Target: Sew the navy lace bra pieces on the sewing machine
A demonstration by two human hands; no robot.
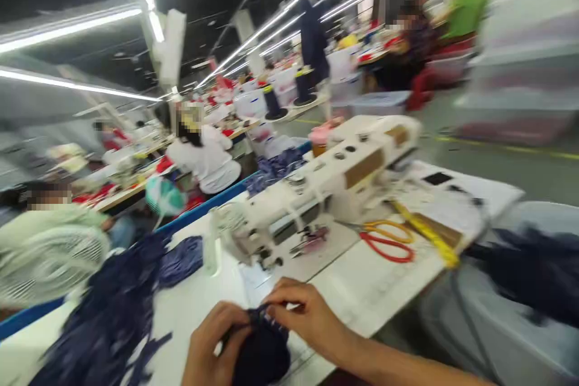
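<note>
My left hand [212, 347] and my right hand [307, 313] are both closed on a small piece of dark navy fabric [262, 353] at the near edge of the white sewing table [371, 289]. The fingers of both hands pinch its upper edge. A white sewing machine [316, 187] stands just beyond my hands, with its needle end toward the left. The picture is blurred by motion.
Red and yellow scissors [389, 240] and a yellow tape [427, 235] lie right of the machine. Navy fabric is heaped at left [108, 307] and in a bin at right [534, 271]. A fan [49, 262] stands far left. Other people sit at tables beyond.
</note>
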